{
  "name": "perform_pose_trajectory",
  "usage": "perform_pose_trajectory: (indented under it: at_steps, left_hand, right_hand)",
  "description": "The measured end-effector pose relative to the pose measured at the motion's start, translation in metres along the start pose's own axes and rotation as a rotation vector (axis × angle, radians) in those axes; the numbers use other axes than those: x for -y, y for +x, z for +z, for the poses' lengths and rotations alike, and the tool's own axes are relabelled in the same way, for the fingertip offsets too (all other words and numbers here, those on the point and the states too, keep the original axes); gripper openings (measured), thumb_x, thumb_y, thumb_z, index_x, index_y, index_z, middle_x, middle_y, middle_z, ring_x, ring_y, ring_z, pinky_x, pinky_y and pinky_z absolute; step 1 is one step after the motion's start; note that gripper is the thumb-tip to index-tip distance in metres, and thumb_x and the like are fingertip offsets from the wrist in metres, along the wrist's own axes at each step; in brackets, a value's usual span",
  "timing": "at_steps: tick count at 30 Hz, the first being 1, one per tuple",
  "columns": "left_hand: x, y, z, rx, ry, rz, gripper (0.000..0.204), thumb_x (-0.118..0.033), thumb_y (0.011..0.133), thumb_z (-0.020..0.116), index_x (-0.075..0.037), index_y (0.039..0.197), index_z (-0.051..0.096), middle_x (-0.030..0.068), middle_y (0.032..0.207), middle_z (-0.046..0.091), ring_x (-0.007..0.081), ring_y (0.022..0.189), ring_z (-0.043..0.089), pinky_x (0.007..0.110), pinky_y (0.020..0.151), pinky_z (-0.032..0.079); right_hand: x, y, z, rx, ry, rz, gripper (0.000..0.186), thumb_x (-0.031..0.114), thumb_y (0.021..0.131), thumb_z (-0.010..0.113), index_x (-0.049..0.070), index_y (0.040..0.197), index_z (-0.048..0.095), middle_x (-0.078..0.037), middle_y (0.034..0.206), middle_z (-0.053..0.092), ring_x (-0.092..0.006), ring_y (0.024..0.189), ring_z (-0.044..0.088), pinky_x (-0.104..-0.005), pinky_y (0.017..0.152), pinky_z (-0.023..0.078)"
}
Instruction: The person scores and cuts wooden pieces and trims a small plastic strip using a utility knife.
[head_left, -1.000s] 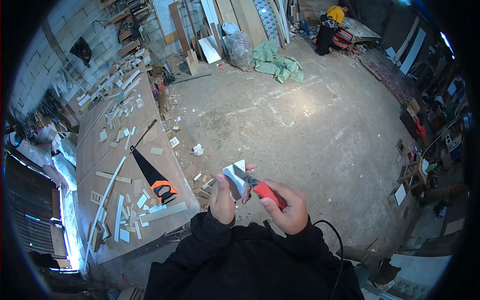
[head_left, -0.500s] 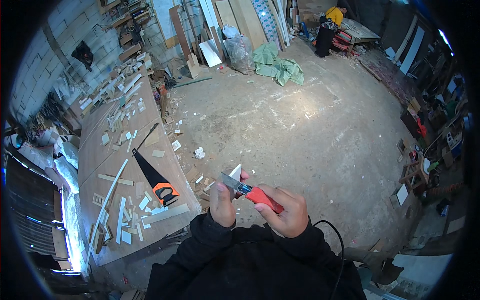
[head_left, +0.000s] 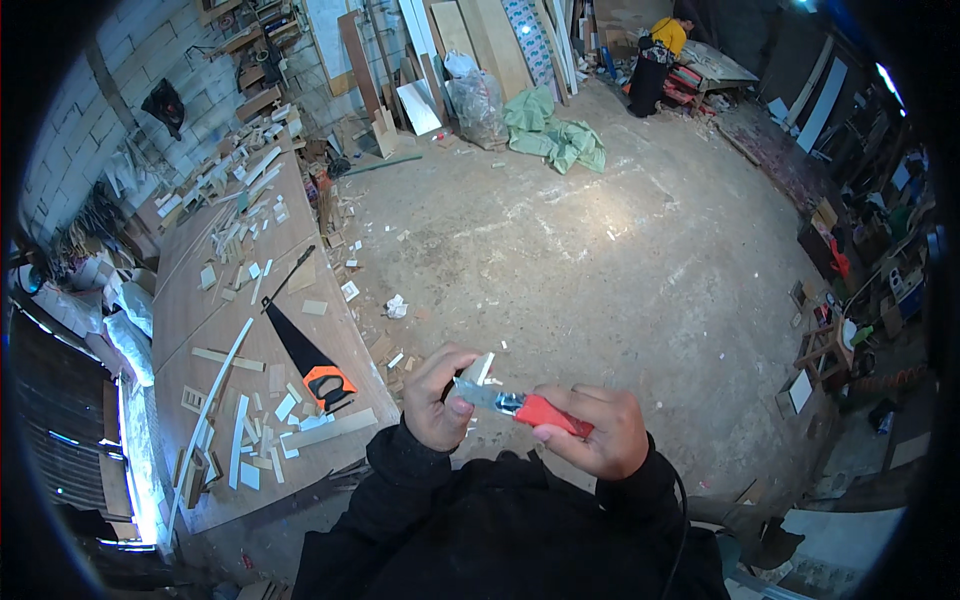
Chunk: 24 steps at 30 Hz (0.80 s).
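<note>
My right hand [head_left: 600, 430] is wrapped round the red handle of a utility knife [head_left: 553, 414]. Its broad metal blade points left, toward my other hand. Between the thumb and fingers of my left hand [head_left: 436, 400] is a small pale wood piece [head_left: 481, 368], its upper end sticking out past the fingers. The blade lies across the lower part of this piece, close to my left thumb; whether the edge bites into the wood cannot be made out. Both hands are in front of my chest, above the floor.
On the left stands a wooden worktable [head_left: 212, 335] with a handsaw [head_left: 312, 355], orange at the handle, and many wood offcuts. Scraps litter the concrete floor [head_left: 540, 260]. Boards [head_left: 490, 45] lean at the back beside a green sheet [head_left: 555, 130]. A person in yellow [head_left: 668, 35] is far off.
The knife and my right hand have shifted slightly right and down, the blade now flatter. My left hand has turned, its fingers now on top around the wood piece.
</note>
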<state>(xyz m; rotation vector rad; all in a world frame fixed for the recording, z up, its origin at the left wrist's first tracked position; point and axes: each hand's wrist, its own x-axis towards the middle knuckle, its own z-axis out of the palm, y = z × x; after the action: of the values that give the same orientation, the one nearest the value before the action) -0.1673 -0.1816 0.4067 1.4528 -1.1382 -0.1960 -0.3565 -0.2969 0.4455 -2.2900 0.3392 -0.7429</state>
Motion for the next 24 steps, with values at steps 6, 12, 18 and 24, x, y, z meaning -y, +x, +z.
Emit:
perform_pose_trajectory:
  at_steps: [6,12,18,24]
  left_hand:
    - [0.002,0.001,-0.004,0.031,-0.004,0.027,0.089,-0.081,0.085,0.033,0.002,0.089,0.063,0.0097,0.078,0.057,0.017,0.065,0.055,0.029,0.058,0.04]
    - [0.001,-0.007,-0.004,-0.014,0.012,0.187,0.088,-0.08,0.087,0.033,0.003,0.087,0.062,0.011,0.079,0.059,0.0185,0.064,0.056,0.029,0.058,0.041]
    - [-0.007,-0.002,-0.009,-0.004,-0.092,0.012,0.079,-0.07,0.093,0.036,0.004,0.091,0.062,0.0104,0.077,0.057,0.0197,0.065,0.055,0.03,0.059,0.042]
    - [-0.004,-0.003,-0.006,-0.063,-0.022,0.002,0.089,-0.081,0.086,0.03,0.003,0.086,0.06,0.0074,0.076,0.054,0.0142,0.062,0.05,0.027,0.055,0.035]
  right_hand:
    - [-0.004,-0.001,0.002,0.027,-0.001,-0.01,0.04,0.031,0.074,0.08,0.009,0.107,0.072,-0.012,0.065,0.061,-0.0253,0.053,0.059,-0.0339,0.048,0.044]
    - [-0.024,0.008,0.01,-0.059,-0.348,0.159,0.035,0.028,0.08,0.078,0.006,0.106,0.072,-0.011,0.064,0.06,-0.0221,0.052,0.058,-0.0305,0.049,0.044]
    - [-0.014,-0.002,0.001,-0.18,0.307,0.131,0.028,0.017,0.083,0.073,0.002,0.107,0.071,-0.013,0.068,0.061,-0.0136,0.058,0.059,-0.0269,0.053,0.043]
    - [0.002,0.005,0.001,0.055,0.143,0.048,0.037,0.025,0.077,0.077,0.005,0.108,0.071,-0.013,0.068,0.062,-0.0264,0.054,0.059,-0.0322,0.051,0.044]
